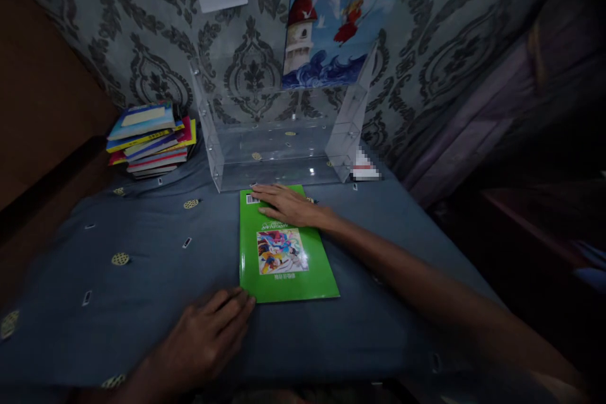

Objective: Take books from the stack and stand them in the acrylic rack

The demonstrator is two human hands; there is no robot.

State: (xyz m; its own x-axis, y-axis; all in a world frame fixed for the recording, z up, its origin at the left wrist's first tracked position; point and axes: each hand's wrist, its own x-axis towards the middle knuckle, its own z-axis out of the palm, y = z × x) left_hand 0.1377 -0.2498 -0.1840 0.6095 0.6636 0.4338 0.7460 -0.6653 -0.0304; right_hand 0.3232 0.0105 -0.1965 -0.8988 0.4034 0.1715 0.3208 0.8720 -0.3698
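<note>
A green book [284, 284] lies flat on the cloth-covered surface, with a colourful picture panel and lettering that appears upside down to me. Across its far end, partly over the barcode, rests my right hand [286, 205], palm down with the fingers stretched out. My left hand [213, 328] is at the book's near left corner. Its fingers are bent, close together and touching that corner; the thumb is hidden. Just beyond the book stands a clear acrylic rack [284, 146] with tilted side panels and no books in it.
A stack of books [151, 139] stands at the back left. A small blurred white and red item [365, 167] sits right of the rack. The blue patterned cloth [142, 221] covers the table. Behind are a patterned wall, a poster [326, 19] and a purple curtain [464, 101] on the right.
</note>
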